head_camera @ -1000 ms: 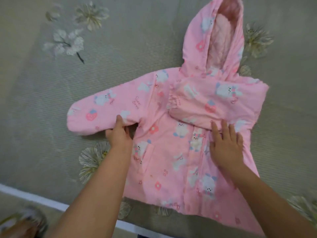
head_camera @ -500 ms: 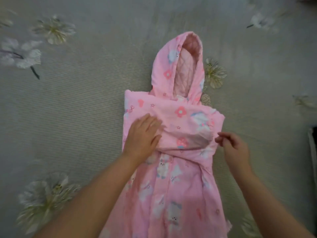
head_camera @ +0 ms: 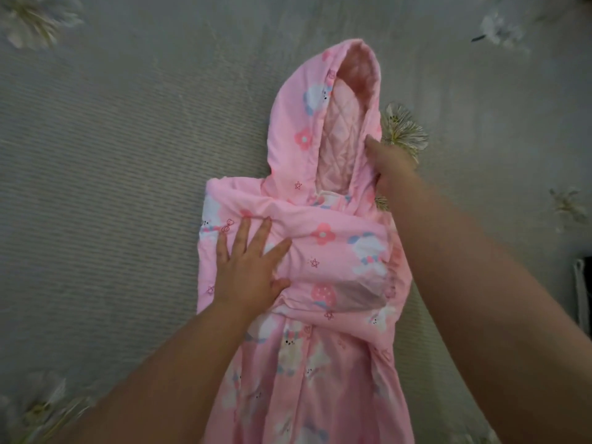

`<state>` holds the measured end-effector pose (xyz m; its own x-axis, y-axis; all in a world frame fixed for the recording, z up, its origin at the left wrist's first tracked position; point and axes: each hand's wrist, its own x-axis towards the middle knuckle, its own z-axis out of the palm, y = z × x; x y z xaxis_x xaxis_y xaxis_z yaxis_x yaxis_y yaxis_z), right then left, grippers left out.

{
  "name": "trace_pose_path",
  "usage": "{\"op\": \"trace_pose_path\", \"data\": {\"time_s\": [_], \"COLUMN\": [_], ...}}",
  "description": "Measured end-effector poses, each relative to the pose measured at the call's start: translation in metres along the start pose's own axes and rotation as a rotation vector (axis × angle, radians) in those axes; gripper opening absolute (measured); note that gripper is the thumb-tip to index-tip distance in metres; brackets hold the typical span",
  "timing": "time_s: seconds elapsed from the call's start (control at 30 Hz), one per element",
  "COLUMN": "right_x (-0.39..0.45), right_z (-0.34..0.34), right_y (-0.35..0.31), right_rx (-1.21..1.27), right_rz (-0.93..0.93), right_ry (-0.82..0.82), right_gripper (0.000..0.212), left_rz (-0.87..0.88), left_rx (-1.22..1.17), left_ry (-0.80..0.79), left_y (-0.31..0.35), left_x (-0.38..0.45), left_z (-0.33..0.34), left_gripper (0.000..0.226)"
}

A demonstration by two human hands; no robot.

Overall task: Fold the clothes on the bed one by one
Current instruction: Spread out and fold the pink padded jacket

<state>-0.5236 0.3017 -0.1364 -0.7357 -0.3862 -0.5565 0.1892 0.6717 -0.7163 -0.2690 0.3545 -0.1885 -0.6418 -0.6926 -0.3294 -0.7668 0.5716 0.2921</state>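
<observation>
A pink hooded child's jacket (head_camera: pixel 320 363) with bunny and flower print lies flat on the grey bed cover, both sleeves folded across its chest. My left hand (head_camera: pixel 250 267) presses flat on the folded sleeves at the jacket's left side, fingers straight and spread. My right hand (head_camera: pixel 389 165) is at the right edge of the hood (head_camera: pixel 304 129), near its base, with the thumb on the hood's rim; its fingers are hidden behind the edge. The hood points away from me, its quilted pink lining showing.
The grey ribbed bed cover (head_camera: pixel 112 174) with pale flower prints spreads all around the jacket. A dark object with a white cord (head_camera: pixel 581 299) shows at the right edge.
The left sleeve has been folded over the chest. My right hand moved up from the jacket's right side to the hood's edge. My left hand stays pressing on the folded sleeves.
</observation>
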Motion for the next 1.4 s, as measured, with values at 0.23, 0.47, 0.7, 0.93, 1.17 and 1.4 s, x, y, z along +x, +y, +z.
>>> {"op": "trace_pose_path", "data": {"time_s": [0.23, 0.47, 0.7, 0.93, 1.17, 1.4], "right_x": [-0.058, -0.148, -0.165, -0.166, -0.128, -0.154], "right_z": [-0.053, -0.085, -0.095, -0.092, -0.053, -0.040], "right_y": [-0.003, 0.074, 0.122, 0.093, 0.057, 0.046], "right_rx": [0.075, -1.009, -1.313, -0.715, -1.238, -1.334], "right_rz": [-0.440, -1.241, -1.106, -0.935, -0.612, -0.788], "right_ry": [-0.430, -0.559, -0.484, -0.305, -0.277, -0.159], "right_gripper": [0.065, 0.028, 0.040, 0.023, 0.092, 0.031], "left_rz": [0.065, -0.314, 0.480, 0.354, 0.332, 0.476], "left_rx": [-0.244, -1.154, -0.143, -0.128, -0.326, 0.100], "left_ry": [0.127, 0.777, 0.379, 0.318, 0.204, 0.689], "left_y": [-0.003, -0.026, 0.016, 0.019, 0.019, -0.005], "left_x": [-0.007, -0.062, -0.079, -0.098, -0.112, -0.118], "left_z": [-0.009, -0.061, -0.070, -0.021, -0.014, -0.026], "left_gripper": [0.065, 0.036, 0.060, 0.051, 0.046, 0.028]}}
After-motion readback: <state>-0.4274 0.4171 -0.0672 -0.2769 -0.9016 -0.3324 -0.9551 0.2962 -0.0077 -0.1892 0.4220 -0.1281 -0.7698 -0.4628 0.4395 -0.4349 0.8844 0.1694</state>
